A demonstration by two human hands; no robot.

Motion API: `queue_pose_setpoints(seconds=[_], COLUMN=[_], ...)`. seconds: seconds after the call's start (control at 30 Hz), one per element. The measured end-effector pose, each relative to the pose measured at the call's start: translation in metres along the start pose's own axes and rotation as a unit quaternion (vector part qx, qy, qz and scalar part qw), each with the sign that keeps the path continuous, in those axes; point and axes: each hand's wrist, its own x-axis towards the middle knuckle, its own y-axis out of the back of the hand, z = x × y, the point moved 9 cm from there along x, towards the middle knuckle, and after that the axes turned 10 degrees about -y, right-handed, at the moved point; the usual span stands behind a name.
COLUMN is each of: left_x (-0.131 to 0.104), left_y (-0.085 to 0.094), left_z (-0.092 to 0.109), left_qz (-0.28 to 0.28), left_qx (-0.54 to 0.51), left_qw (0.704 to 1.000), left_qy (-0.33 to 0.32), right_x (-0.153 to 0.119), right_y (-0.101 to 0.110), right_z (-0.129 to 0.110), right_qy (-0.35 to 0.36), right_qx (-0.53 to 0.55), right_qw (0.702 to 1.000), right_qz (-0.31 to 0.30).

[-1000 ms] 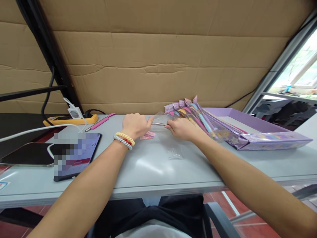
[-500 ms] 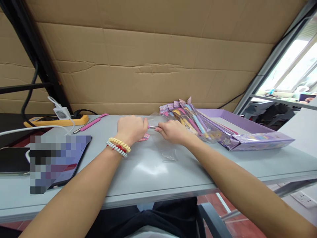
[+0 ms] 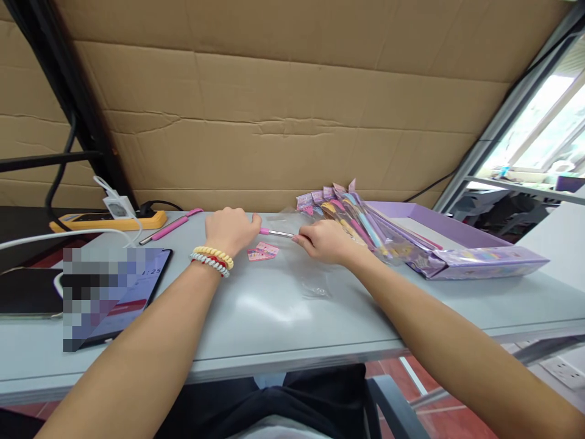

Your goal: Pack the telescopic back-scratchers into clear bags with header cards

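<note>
My left hand [image 3: 232, 230], with twisted bracelets at the wrist, is closed around the pink end of a thin telescopic stick [image 3: 280, 233]. The stick's silver metal shaft spans the gap between my hands. My right hand [image 3: 328, 242] pinches the other end, whose tip is hidden in the fingers. Below and between the hands lie small pink printed card pieces [image 3: 263, 251]. A clear plastic wrapper [image 3: 315, 285] rests on the table under my right hand. Just beyond that hand is a fanned pile of wrapped colourful sticks [image 3: 351, 213].
A purple box [image 3: 493, 261] stands open at the right. On the left lie another pink stick [image 3: 171, 228], a yellow power strip [image 3: 86, 221] with a white charger [image 3: 117, 206], a tablet [image 3: 150, 274] and a dark device [image 3: 30, 292]. A cardboard wall [image 3: 292, 91] closes the back.
My left hand has moved left, away from the right one. More of the metal shaft shows between them, and the pink card pieces are now uncovered.
</note>
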Motion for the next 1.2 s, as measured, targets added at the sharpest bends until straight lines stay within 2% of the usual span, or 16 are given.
queue_pose_setpoints(seconds=[0.2,0.43,0.67,0.8,1.0,1.2], left_x=[-0.003,-0.01,-0.008,-0.008,-0.01,-0.013], left_y=[0.005,0.005,0.003,0.007,0.004,0.004], left_z=[0.008,0.02,0.019,0.016,0.021,0.028], left_qz=[0.002,-0.015,0.0,0.005,-0.044,-0.047], left_qx=[0.021,0.008,0.002,0.015,0.014,0.0], left_qw=[1.0,1.0,0.999,1.0,0.999,0.999], left_qy=[0.0,-0.023,-0.043,-0.02,-0.003,-0.004], right_x=[0.0,-0.001,-0.001,-0.001,-0.003,-0.006], right_y=[-0.006,0.0,0.004,0.007,0.009,0.016], right_z=[-0.005,-0.001,-0.004,-0.008,-0.013,-0.019], right_qy=[-0.01,0.0,0.034,0.037,0.041,0.046], right_qx=[-0.015,0.007,0.117,0.15,0.139,0.127], right_qw=[1.0,1.0,0.992,0.988,0.989,0.99], right_qz=[-0.002,0.014,0.018,0.026,0.041,0.048])
